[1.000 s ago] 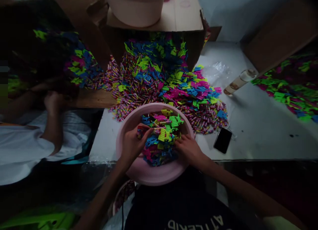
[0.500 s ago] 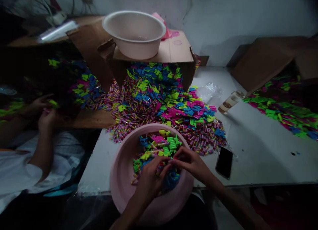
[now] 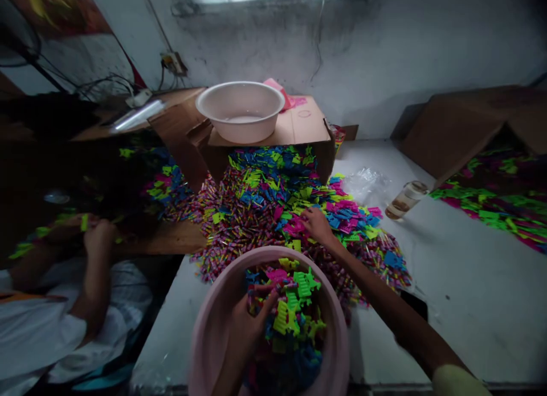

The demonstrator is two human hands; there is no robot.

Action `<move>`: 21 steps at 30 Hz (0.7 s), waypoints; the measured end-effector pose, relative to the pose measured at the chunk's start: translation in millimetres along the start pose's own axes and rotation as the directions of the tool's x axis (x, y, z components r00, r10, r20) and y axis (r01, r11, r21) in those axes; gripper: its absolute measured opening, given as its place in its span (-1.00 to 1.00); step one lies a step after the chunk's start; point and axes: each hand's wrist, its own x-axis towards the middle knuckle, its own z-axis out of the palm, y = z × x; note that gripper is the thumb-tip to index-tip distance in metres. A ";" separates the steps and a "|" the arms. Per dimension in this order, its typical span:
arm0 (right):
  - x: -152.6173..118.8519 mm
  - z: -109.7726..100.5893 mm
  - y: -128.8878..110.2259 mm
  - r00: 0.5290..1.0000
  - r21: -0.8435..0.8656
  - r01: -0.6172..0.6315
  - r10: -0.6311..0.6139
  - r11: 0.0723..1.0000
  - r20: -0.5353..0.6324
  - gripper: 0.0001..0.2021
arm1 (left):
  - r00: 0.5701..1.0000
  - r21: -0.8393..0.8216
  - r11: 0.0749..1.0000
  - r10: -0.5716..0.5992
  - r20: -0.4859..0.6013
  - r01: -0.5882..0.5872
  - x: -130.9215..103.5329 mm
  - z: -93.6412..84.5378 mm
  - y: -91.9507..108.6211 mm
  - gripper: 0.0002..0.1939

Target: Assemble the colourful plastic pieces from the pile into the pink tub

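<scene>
At the near edge of the white table (image 3: 470,293), a pink basin (image 3: 204,322) sits close to the wearer, holding loose animal-shaped plastic pieces (image 3: 284,319) in green, yellow, pink and blue. Its position appears to suit a short reach, and its raised wall contains the loose contents. The left hand (image 3: 244,327) is over the basin, partly closed, thumb and fingers curled about a striped tube (image 3: 251,295); held low there, the tube would likely drop among the pieces if it slipped.

Beyond the rim, the right hand (image 3: 318,225) extends to the heap of plastic pieces (image 3: 342,211), fingers partly open and bent down onto pink ones. Dim light and blur obscure its fingertips, so whether it has hold of one cannot be told. Striped tubes (image 3: 235,231) lie beside and beneath that heap, spilling from the mouth of a cardboard box (image 3: 314,125), whose side opening seems to put the stock at hand level. An off-white basin (image 3: 241,131) stands upright on top, apparently using the box as a shelf. A bottle (image 3: 405,200) stands to the right, near a clear plastic bag (image 3: 365,182). At left, a co-worker's hands (image 3: 99,236) are together.
</scene>
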 end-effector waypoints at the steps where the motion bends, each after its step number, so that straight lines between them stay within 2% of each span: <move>1: -3.9 2.8 -2.6 1.000 0.053 -0.020 0.020 0.998 0.006 -0.75 | 1.000 -0.018 1.000 -0.012 -0.010 0.012 1.6 0.5 1.6 -0.56; 3: -22.2 6.1 -10.4 0.998 0.173 -0.063 0.061 0.983 0.017 -0.70 | 1.000 -0.045 0.999 -0.003 -0.027 0.001 5.7 1.1 7.3 -0.57; 6: -69.4 6.5 -27.6 0.993 0.343 -0.120 0.108 0.932 0.055 -0.56 | 0.995 -0.073 0.993 0.096 -0.020 -0.097 11.0 2.1 22.0 -0.59; 9: -120.6 2.8 -50.9 0.981 0.444 -0.189 0.148 0.876 0.126 -0.48 | 0.984 -0.072 0.983 0.171 0.051 -0.167 12.0 2.7 39.7 -0.61; 12: -155.2 -5.3 -74.6 0.953 0.514 -0.288 0.188 0.808 0.239 -0.54 | 0.974 -0.035 0.985 0.171 0.147 -0.168 9.7 -1.2 52.8 -0.61; 14: -166.8 -12.7 -86.0 0.945 0.506 -0.306 0.194 0.806 0.262 -0.63 | 0.955 -0.013 0.975 0.219 0.200 -0.221 8.7 -6.7 56.7 -0.65; 17: -174.3 -23.0 -94.9 0.961 0.391 -0.239 0.159 0.889 0.228 -0.70 | 0.917 0.018 0.952 0.290 0.275 -0.307 8.9 -16.0 56.5 -0.72; 19: -176.9 -27.2 -98.2 0.969 0.299 -0.179 0.114 0.937 0.221 -0.73 | 0.911 0.056 0.948 0.283 0.299 -0.313 8.8 -20.4 55.2 -0.73; 21: -179.3 -28.5 -101.9 0.968 0.276 -0.158 0.093 0.948 0.233 -0.72 | 0.906 0.092 0.937 0.296 0.302 -0.337 7.7 -22.7 55.5 -0.73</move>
